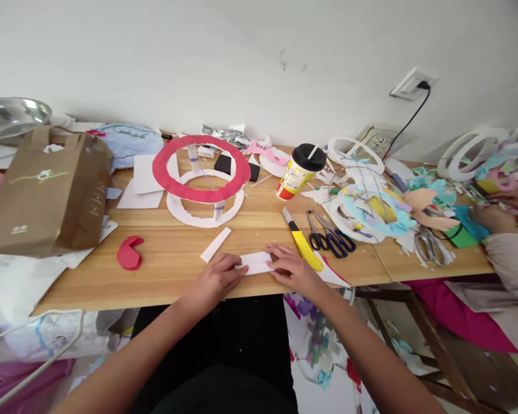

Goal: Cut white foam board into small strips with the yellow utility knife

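A small piece of white paper (255, 263) lies at the front of the table between my two hands. My left hand (218, 277) pinches its left end, and my right hand (294, 269) has fingers closed on its right end. A faint crease runs along the paper. Just beyond my left hand lies a loose white strip (216, 245). Behind it stands a two-tier ring frame, a red ring (166, 178) over a white ring (181, 215), joined by short posts. A yellow utility knife (304, 247) lies beyond my right hand.
Two scissors (328, 234) lie right of the knife, near a lidded paper cup (297, 175). A brown paper bag (47, 195) and a red paper piece (130, 253) sit left. Paper rings and scraps (366, 210) crowd the right, where another person's hand (494, 218) works.
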A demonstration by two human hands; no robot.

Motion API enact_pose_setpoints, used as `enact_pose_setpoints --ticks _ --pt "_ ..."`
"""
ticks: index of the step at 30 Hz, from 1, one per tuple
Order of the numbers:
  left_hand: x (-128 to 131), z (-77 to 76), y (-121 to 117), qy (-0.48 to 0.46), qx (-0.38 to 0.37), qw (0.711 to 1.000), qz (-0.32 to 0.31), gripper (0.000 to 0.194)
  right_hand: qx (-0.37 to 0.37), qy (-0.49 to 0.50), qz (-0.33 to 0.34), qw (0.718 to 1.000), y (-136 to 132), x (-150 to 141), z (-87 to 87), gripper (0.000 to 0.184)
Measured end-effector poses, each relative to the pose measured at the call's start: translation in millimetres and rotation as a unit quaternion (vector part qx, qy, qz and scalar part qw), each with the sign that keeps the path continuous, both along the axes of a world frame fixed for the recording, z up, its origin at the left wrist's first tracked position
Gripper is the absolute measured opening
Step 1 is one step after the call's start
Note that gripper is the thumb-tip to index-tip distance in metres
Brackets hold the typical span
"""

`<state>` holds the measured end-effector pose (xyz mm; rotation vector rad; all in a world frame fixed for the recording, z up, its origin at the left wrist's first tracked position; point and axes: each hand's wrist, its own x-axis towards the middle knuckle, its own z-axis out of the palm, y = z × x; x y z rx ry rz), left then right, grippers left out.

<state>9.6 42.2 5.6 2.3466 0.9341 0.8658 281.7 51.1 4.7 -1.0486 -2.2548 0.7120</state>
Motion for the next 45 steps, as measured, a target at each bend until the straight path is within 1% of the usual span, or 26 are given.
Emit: enact_pose_setpoints --ticks 4,8,11,13,17,20,22,23,24,26,28,29,31,34,37,41,45 --pt "-4 4.5 8 0.017 -0.009 1.0 -0.024 0.023 0.021 -0.03 -0.018 0.999 -2 -3 4.8 0.01" --pt "-10 5.2 18 0.025 -0.004 0.998 -0.049 0.024 0.047 -0.056 -0.067 0.995 -9 -8 5.9 0.007" --pt "-16 7.2 27 0.024 -0.016 0.997 -0.078 0.025 0.057 -0.045 -0.099 0.992 -18 -15 4.0 0.006" --pt "-20 10.2 34 0.024 -0.035 0.993 -0.109 0.025 0.065 -0.026 -0.124 0.99 -27 -22 2.5 0.008" --pt "-27 15.4 58 0.033 -0.076 0.982 -0.172 0.027 0.078 -0.011 -0.204 0.976 -50 -46 -0.3 0.014" --pt "-31 13.3 76 0.035 -0.094 0.972 -0.214 0.029 0.09 -0.026 -0.284 0.954 -68 -70 -1.8 0.017" --pt "-35 10.9 82 0.048 -0.088 0.968 -0.229 0.031 0.097 -0.039 -0.32 0.942 -77 -83 -2.3 0.019" --pt "-37 10.5 82 0.063 -0.072 0.969 -0.226 0.032 0.099 -0.046 -0.332 0.937 -80 -88 -2.4 0.02" --pt "-39 10.8 79 0.084 -0.048 0.973 -0.211 0.033 0.102 -0.054 -0.34 0.933 -83 -92 -2.4 0.02" --pt "-40 14.0 70 0.123 0.024 0.978 -0.166 0.034 0.108 -0.069 -0.348 0.929 -86 -96 -1.9 0.021" --pt "-37 19.6 56 0.156 0.097 0.975 -0.128 0.035 0.106 -0.083 -0.346 0.928 -86 -96 -0.8 0.022" --pt "-35 22.6 49 0.169 0.124 0.97 -0.123 0.035 0.103 -0.088 -0.344 0.929 -85 -96 -0.2 0.022" --pt "-30 27.8 35 0.189 0.155 0.962 -0.12 0.036 0.099 -0.093 -0.344 0.929 -85 -96 0.9 0.022" --pt "-23 31.3 20 0.213 0.173 0.957 -0.094 0.037 0.105 -0.097 -0.349 0.926 -85 -97 1.6 0.021" --pt "-20 30.9 8 0.254 0.194 0.945 -0.07 0.043 0.112 -0.101 -0.348 0.925 -85 -97 1.7 0.02" --pt "-14 27.8 -10 0.312 0.218 0.924 -0.048 0.048 0.121 -0.103 -0.352 0.922 -84 -98 2.6 0.019" --pt "-2 21.7 -26 0.336 0.204 0.919 -0.003 0.045 0.102 -0.136 -0.351 0.921 -87 -99 6.5 0.019"
